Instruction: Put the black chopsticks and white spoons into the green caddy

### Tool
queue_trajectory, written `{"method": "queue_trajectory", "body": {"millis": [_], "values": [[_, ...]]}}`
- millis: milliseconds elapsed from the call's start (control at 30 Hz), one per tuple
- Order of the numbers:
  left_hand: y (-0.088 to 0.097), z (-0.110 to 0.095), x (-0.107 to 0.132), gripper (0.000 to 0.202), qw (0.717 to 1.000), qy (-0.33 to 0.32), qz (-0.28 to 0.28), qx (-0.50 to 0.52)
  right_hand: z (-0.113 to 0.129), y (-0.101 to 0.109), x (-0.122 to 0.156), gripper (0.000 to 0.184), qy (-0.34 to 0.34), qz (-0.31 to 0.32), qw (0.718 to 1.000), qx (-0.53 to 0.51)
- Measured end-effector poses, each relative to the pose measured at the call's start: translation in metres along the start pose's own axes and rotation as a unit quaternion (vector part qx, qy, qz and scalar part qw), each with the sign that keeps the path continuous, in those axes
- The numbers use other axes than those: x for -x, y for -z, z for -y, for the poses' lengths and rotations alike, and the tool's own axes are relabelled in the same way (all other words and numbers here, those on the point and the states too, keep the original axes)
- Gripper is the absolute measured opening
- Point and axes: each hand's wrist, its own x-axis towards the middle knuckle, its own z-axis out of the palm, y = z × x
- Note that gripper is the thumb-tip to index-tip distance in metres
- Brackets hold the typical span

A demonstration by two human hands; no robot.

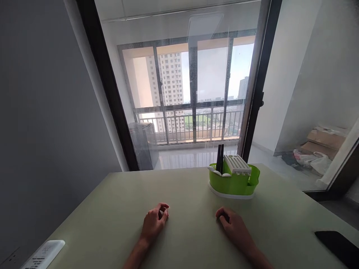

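Note:
On the pale green table (190,231) rests my left hand (154,219), its fingers curled in and the thumb close to the index fingertip. Nothing shows in the small gap between them. My right hand (229,223) lies opposite, also loosely curled into itself, with no object visible in it. Just beyond the right hand stands a green utensil holder (231,185) with a white base, apart from the fingers. Black chopsticks (220,158) stand upright in it, beside white spoons (220,173) and a white slotted rack (237,164).
A white power strip (45,254) lies at the table's left edge. On the right edge is a black flat object (338,246), partly cut off. Behind the table, a glass door in a dark frame (260,89) faces a balcony. Cardboard boxes (327,142) and plastic bags (312,160) sit on the floor at right.

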Motion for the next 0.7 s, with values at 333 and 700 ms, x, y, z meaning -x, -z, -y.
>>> {"method": "queue_trajectory", "body": {"millis": [333,700], "values": [[0.001,-0.001,0.003,0.029,1.000,-0.006,0.003,-0.007,-0.004,0.000,0.001,0.026,-0.003,-0.010,1.000,-0.007],[-0.001,0.001,0.008,0.028,1.000,-0.014,0.001,0.003,-0.010,-0.001,0.001,0.034,-0.035,-0.053,0.997,-0.042]]}}
